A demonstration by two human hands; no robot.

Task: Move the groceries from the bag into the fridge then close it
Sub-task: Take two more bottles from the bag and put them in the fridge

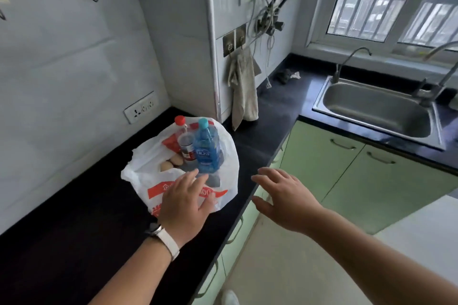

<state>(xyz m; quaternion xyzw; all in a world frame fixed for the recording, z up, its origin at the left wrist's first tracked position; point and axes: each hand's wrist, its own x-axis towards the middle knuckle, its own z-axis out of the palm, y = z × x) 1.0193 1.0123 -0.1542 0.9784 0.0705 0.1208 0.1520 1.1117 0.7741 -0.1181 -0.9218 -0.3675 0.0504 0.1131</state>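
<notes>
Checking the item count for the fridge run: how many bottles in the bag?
2. A blue bottle stands at the right of the open bag, and a red-capped bottle touches its left side. The plastic could hide more lower down.

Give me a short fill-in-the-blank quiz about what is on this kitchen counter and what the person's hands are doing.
1. The white plastic bag sits on the ____ countertop.
2. The blue bottle has a teal cap; the clear bottle beside it has a ____ cap.
3. The watch is on the person's ____ wrist.
4. The right hand holds ____.

Missing words: black; red; left; nothing
</notes>
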